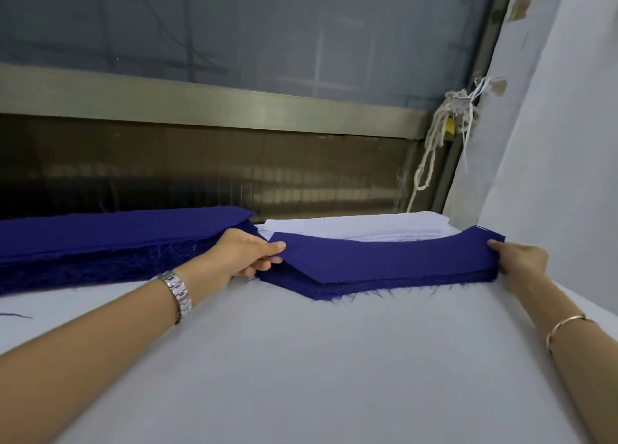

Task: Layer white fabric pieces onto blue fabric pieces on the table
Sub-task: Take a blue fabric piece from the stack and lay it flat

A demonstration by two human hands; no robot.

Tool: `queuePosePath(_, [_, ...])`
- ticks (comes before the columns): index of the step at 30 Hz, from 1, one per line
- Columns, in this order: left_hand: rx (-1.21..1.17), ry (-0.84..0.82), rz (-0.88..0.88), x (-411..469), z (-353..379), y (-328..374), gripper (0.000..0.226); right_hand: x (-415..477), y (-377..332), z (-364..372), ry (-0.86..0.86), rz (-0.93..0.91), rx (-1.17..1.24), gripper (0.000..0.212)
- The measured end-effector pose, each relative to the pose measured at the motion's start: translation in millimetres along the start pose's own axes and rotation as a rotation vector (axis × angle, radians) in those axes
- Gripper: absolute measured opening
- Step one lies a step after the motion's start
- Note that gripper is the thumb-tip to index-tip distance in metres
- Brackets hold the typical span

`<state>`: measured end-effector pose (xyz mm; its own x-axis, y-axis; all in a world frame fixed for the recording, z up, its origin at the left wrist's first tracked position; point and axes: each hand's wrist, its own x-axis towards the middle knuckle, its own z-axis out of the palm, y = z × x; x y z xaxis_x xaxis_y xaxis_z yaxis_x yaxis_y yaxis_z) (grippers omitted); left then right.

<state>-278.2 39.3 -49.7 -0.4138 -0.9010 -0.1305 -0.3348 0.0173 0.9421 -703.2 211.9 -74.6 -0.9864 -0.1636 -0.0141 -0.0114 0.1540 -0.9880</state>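
Head view: a stack of curved dark blue fabric pieces (384, 263) with frayed edges lies on the pale grey worktop (301, 360), toward its far side. The left hand (244, 253) has its fingers clamped on the stack's pointed left tip. The right hand (521, 263) has its fingers clamped on the right end (how many layers each holds cannot be told). Just behind lies a pile of white fabric pieces (368, 228). A longer dark blue fabric pile (117, 239) sits to the left.

The near tabletop (301, 360) lies open between both forearms; the far edge is blocked by blue fabric stacks (100, 243), white fabric pieces (368, 229), and the window frame (200, 106).
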Motion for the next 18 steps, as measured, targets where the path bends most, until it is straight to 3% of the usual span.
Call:
queuePosePath(1, [0.013,0.01,0.006,2.2,2.5,-3.3,0.024,0.1,2.5,0.9,0.01,-0.032,-0.006,0.014])
queuePosePath(3, [0.043,0.024,0.014,5.8,4.3,-10.7,0.025,1.0,6.7,2.6,0.032,-0.106,-0.035,0.026])
queuePosePath(6, [0.067,0.013,0.003,9.6,1.1,-16.3,0.025,-1.8,8.4,3.8,0.052,-0.164,-0.121,0.028])
queuePosePath(11, [0.016,-0.053,0.017,8.2,-5.3,-19.3,0.023,-5.6,8.5,4.6,0.046,-0.198,-0.215,0.018])
queuePosePath(18, [-0.174,-0.123,-0.054,4.5,-8.4,-14.5,0.024,-4.5,6.5,-0.5,0.074,-0.209,-0.107,0.005])
